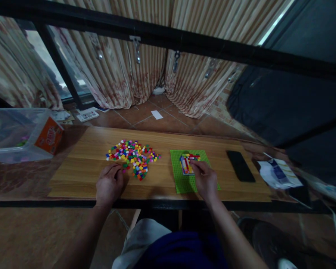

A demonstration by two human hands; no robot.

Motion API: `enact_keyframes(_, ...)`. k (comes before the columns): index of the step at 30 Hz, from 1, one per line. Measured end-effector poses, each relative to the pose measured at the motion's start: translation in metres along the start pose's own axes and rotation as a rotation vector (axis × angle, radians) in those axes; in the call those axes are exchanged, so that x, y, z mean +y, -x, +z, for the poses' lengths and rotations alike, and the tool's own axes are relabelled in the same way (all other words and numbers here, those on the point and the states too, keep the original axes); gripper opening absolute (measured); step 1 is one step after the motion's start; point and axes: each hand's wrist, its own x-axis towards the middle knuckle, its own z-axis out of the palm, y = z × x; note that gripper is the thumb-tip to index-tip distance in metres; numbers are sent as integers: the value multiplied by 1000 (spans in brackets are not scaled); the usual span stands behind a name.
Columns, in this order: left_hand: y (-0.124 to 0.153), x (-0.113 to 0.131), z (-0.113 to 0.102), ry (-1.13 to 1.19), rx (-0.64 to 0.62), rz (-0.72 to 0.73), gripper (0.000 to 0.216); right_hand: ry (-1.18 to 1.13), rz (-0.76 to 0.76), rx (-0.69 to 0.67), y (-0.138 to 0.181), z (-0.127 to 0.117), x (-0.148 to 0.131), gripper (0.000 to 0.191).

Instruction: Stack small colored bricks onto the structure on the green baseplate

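My left hand [109, 183] rests on the wooden board beside the lower left of a pile of small coloured toy bricks [134, 155]. Its fingers are curled together, and whatever they hold, if anything, is hidden. On the right, a green studded baseplate [182, 185] carries a low block of multicoloured bricks [186, 164]. My right hand [206, 179] is over the right side of that block, thumb and forefinger pinched at its edge. Too little shows to tell whether a brick is between those fingertips.
A black phone [240, 166] lies right of the baseplate, with a crumpled white packet [280, 173] beyond it. At the left stands a clear plastic bin [19, 149] with an orange label. A dark metal bar [168, 35] crosses above, before striped curtains [145, 74].
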Motion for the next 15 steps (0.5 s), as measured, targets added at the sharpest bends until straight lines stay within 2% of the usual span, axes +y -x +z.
enact_keyframes(3,0,-2,1,-1,7,-12,30,126,70,85,-14,-17,23,33)
enact_keyframes(6,0,-3,0,-9,14,-15,30,219,132,112,-26,-21,38,38)
enact_keyframes(15,-2,0,-2,-6,-1,-1,28,190,155,85,-31,-12,47,39)
